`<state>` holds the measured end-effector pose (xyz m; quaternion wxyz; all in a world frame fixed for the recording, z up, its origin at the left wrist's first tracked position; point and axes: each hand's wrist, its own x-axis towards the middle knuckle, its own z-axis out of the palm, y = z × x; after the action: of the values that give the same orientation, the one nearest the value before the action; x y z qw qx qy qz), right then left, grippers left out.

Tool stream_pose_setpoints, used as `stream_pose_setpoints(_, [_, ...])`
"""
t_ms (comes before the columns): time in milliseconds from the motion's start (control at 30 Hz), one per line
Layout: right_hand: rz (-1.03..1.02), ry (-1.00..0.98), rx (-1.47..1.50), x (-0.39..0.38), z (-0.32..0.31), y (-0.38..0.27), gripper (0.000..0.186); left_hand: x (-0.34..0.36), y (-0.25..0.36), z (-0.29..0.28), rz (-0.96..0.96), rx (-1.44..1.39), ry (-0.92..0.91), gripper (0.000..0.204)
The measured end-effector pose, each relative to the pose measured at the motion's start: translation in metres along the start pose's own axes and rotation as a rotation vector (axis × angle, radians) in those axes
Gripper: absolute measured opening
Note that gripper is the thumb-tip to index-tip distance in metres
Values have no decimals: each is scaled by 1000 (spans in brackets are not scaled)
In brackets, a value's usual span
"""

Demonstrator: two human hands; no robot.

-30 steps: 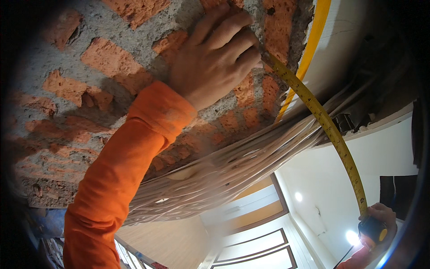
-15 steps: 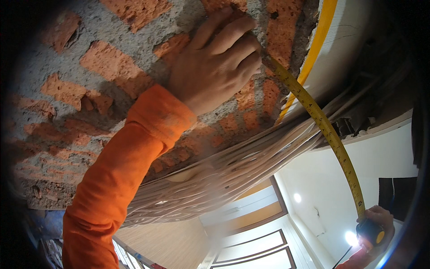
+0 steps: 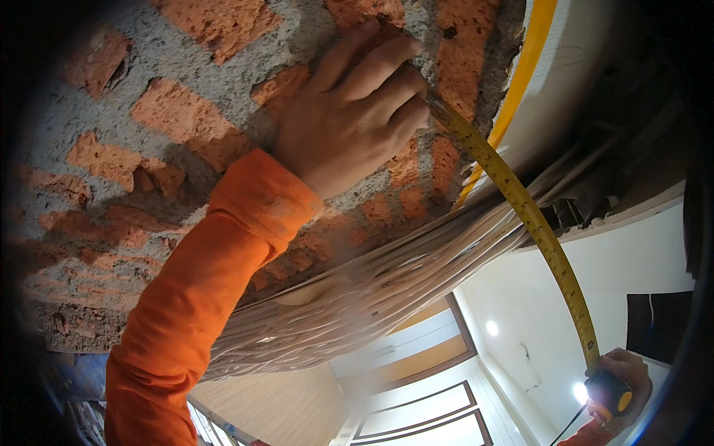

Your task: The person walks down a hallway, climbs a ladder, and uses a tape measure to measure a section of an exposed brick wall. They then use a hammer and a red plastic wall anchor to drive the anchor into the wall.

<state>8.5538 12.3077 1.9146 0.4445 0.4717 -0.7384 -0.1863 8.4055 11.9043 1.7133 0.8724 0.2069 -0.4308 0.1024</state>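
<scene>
My left hand (image 3: 361, 111) is against a rough brick wall (image 3: 186, 111), its back toward me and its fingers bent. The free end of a yellow tape measure blade (image 3: 524, 208) is held at its index-finger side, where the thumb and the tip are hidden. From there the blade arcs down to the right. At the lower right my right hand (image 3: 632, 372) grips the black-and-yellow tape measure case (image 3: 608, 392).
A thick bundle of pale cables (image 3: 387, 282) runs below the brickwork. Right of the bricks stands a yellow strip (image 3: 520, 82) beside a white panel. Beyond are a lit white ceiling (image 3: 565, 282) and framed panels (image 3: 424, 416).
Both hands have shifted very slightly left, the right one also a little downward. The blade has moved with them, still arched between the hands.
</scene>
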Motion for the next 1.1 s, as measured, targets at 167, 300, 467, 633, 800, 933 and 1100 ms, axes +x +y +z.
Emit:
stream_pose_setpoints(167, [47, 37, 79, -7, 0, 3, 51, 0, -1, -2, -13, -14, 13, 17])
stream_pose_setpoints(300, [-237, -107, 113, 1, -7, 6, 65, 2, 3, -3, -30, -88, 31, 10])
stream_pose_setpoints(467, [-147, -148, 111, 6, -2, 0, 68, -1, -2, -4, -1, -63, 51, 10])
stream_pose_setpoints(633, [-17, -168, 120, 5, -2, -4, 65, -1, -2, -6, -10, -34, 76, 11])
stream_pose_setpoints(800, [60, -205, 135, 8, -2, -8, 62, -3, -2, -8, -23, -46, 59, 6])
stream_pose_setpoints(933, [113, -234, 149, 10, -2, -13, 60, -3, -6, -16, -32, -81, 114, 4])
stream_pose_setpoints(1100, [177, -257, 147, 9, -4, -20, 57, -5, -6, -12, -37, -151, 131, 4])
